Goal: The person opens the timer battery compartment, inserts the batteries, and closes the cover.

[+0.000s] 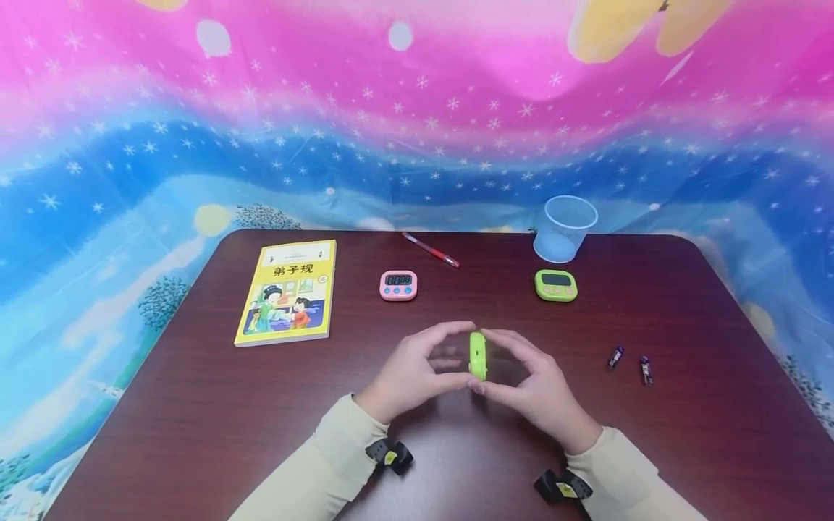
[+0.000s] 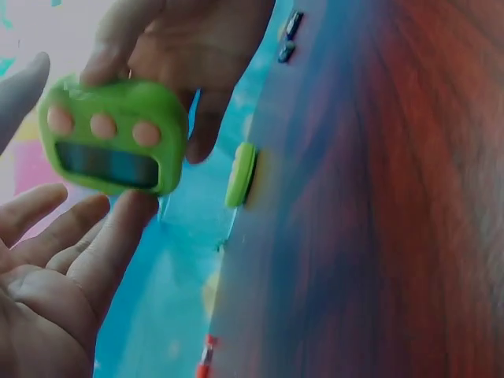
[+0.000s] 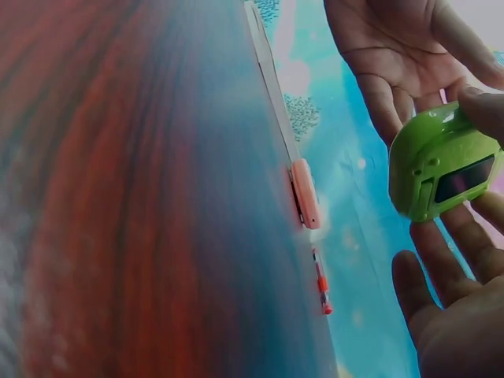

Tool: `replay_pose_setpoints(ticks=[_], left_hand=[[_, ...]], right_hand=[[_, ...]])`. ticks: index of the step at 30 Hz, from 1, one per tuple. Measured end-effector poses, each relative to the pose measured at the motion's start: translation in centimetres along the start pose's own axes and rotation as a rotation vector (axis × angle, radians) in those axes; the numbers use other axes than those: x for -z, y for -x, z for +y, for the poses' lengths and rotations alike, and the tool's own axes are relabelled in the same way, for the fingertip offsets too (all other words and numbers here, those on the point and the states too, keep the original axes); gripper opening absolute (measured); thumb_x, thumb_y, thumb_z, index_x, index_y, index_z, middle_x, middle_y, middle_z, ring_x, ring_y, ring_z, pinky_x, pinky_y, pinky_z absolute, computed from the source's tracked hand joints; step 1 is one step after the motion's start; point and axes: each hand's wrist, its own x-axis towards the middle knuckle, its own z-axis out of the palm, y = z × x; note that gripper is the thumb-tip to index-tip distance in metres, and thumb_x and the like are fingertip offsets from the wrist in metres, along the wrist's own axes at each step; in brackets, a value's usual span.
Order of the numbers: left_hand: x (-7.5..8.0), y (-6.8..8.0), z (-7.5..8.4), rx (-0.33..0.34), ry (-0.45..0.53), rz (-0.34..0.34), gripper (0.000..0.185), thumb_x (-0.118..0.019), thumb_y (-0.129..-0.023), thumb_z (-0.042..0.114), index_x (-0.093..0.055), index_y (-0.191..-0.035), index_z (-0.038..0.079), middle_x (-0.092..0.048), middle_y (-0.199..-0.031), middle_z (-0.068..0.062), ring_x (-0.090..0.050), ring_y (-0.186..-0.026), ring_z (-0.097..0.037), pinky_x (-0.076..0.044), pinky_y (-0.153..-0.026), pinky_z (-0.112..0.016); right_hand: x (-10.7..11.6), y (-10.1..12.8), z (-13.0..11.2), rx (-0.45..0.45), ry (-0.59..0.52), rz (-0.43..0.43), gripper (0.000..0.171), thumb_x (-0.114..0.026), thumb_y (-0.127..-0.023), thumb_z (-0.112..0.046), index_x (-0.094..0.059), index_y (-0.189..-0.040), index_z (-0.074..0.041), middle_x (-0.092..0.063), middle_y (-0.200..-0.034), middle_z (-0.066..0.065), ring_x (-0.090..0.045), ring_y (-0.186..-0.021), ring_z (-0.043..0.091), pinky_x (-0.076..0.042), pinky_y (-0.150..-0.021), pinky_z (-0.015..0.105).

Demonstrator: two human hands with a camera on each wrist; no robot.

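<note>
A green digital timer (image 1: pixel 478 356) is held up over the table, edge-on in the head view. My right hand (image 1: pixel 544 391) pinches it between thumb and fingertips from the right. My left hand (image 1: pixel 413 369) is on its other side, index fingertip touching the timer's edge, fingers fairly straight, thumb near the right thumb. In the left wrist view, the timer's front (image 2: pixel 110 138) shows three orange buttons and a dark screen. In the right wrist view, its back (image 3: pixel 445 165) bears a dark rectangular area; whether that is a recess I cannot tell.
Two small batteries (image 1: pixel 615 357) lie right of the hands. Farther back are a second green timer (image 1: pixel 556 290), a clear plastic cup (image 1: pixel 565 235), a pink timer (image 1: pixel 399 292) and a red pen (image 1: pixel 431 250). A yellow book (image 1: pixel 287 289) lies at left on the dark wooden table (image 1: pixel 195 434).
</note>
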Motion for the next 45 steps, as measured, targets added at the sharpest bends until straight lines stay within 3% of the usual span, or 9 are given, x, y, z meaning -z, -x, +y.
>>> replay_pose_setpoints(ticks=[4, 7, 14, 18, 27, 31, 34, 39, 45], left_hand=[[-0.5, 0.0, 0.1, -0.045, 0.004, 0.022, 0.067, -0.086, -0.08, 0.014, -0.057, -0.141, 0.012, -0.06, -0.137, 0.003, -0.068, -0.111, -0.014, -0.056, -0.091, -0.026], [-0.6, -0.1, 0.0, -0.085, 0.006, 0.059, 0.064, -0.087, -0.078, 0.01, -0.061, -0.137, 0.012, -0.063, -0.132, 0.002, -0.068, -0.109, -0.016, -0.057, -0.091, -0.027], [-0.4, -0.1, 0.4, -0.12, 0.066, 0.104, 0.062, -0.088, -0.076, 0.005, -0.062, -0.132, 0.007, -0.065, -0.127, -0.003, -0.069, -0.107, -0.017, -0.057, -0.092, -0.031], [0.1, -0.1, 0.5, -0.134, 0.066, 0.101, 0.063, -0.088, -0.075, 0.003, -0.061, -0.133, 0.005, -0.066, -0.125, -0.006, -0.068, -0.108, -0.017, -0.056, -0.094, -0.031], [1.2, -0.3, 0.1, -0.126, -0.006, 0.082, 0.066, -0.088, -0.075, 0.006, -0.06, -0.135, 0.006, -0.064, -0.128, -0.003, -0.067, -0.11, -0.016, -0.055, -0.095, -0.028], [1.1, -0.4, -0.2, -0.143, -0.013, 0.087, 0.066, -0.089, -0.074, 0.006, -0.061, -0.135, 0.006, -0.063, -0.129, -0.001, -0.067, -0.112, -0.016, -0.055, -0.096, -0.029], [0.8, -0.4, -0.4, -0.17, 0.0, 0.119, 0.065, -0.09, -0.073, 0.006, -0.062, -0.133, 0.008, -0.063, -0.128, -0.002, -0.066, -0.113, -0.016, -0.054, -0.097, -0.03], [-0.1, -0.4, -0.7, -0.223, 0.021, 0.197, 0.065, -0.09, -0.072, 0.004, -0.062, -0.13, 0.01, -0.061, -0.127, -0.001, -0.065, -0.113, -0.016, -0.055, -0.095, -0.032], [-1.8, -0.2, -0.9, -0.251, 0.02, 0.336, 0.068, -0.091, -0.07, 0.002, -0.056, -0.128, 0.005, -0.057, -0.125, -0.004, -0.065, -0.112, -0.019, -0.056, -0.093, -0.031]], right_hand=[[-0.1, 0.0, -0.1, 0.017, 0.023, 0.012, 0.067, -0.09, -0.077, -0.025, -0.061, -0.137, -0.029, -0.06, -0.132, -0.015, -0.055, -0.124, 0.011, -0.045, -0.103, 0.025], [-0.1, -0.1, 0.0, 0.019, 0.022, 0.003, 0.069, -0.09, -0.077, -0.025, -0.06, -0.138, -0.029, -0.059, -0.133, -0.014, -0.055, -0.124, 0.012, -0.045, -0.103, 0.025], [-0.1, -0.2, 0.5, -0.044, 0.025, -0.076, 0.078, -0.091, -0.075, -0.022, -0.054, -0.144, -0.027, -0.062, -0.129, -0.013, -0.063, -0.112, 0.01, -0.052, -0.098, 0.044], [0.2, -0.4, 0.7, -0.046, 0.046, -0.07, 0.075, -0.09, -0.075, -0.024, -0.056, -0.142, -0.023, -0.065, -0.128, -0.011, -0.062, -0.114, 0.012, -0.054, -0.096, 0.047], [1.6, -0.6, 0.5, -0.042, 0.055, -0.007, 0.07, -0.09, -0.076, -0.024, -0.059, -0.139, -0.025, -0.061, -0.133, -0.013, -0.059, -0.119, 0.009, -0.055, -0.095, 0.039], [2.0, -0.6, 0.1, -0.038, 0.031, 0.008, 0.069, -0.089, -0.078, -0.021, -0.059, -0.139, -0.029, -0.061, -0.134, -0.013, -0.058, -0.121, 0.007, -0.054, -0.097, 0.029], [2.0, -0.6, -0.2, -0.049, -0.091, 0.006, 0.067, -0.086, -0.08, -0.012, -0.059, -0.14, -0.024, -0.064, -0.133, -0.005, -0.063, -0.116, 0.01, -0.055, -0.093, 0.025], [1.1, -0.4, -0.5, -0.122, -0.377, 0.054, 0.064, -0.077, -0.085, 0.004, -0.053, -0.143, -0.002, -0.062, -0.136, 0.015, -0.067, -0.112, 0.016, -0.057, -0.089, 0.03], [-0.9, -0.1, -1.4, -0.26, -0.689, 0.193, 0.049, -0.066, -0.093, 0.005, -0.049, -0.139, 0.006, -0.069, -0.117, 0.008, -0.07, -0.098, 0.015, -0.06, -0.083, 0.03]])
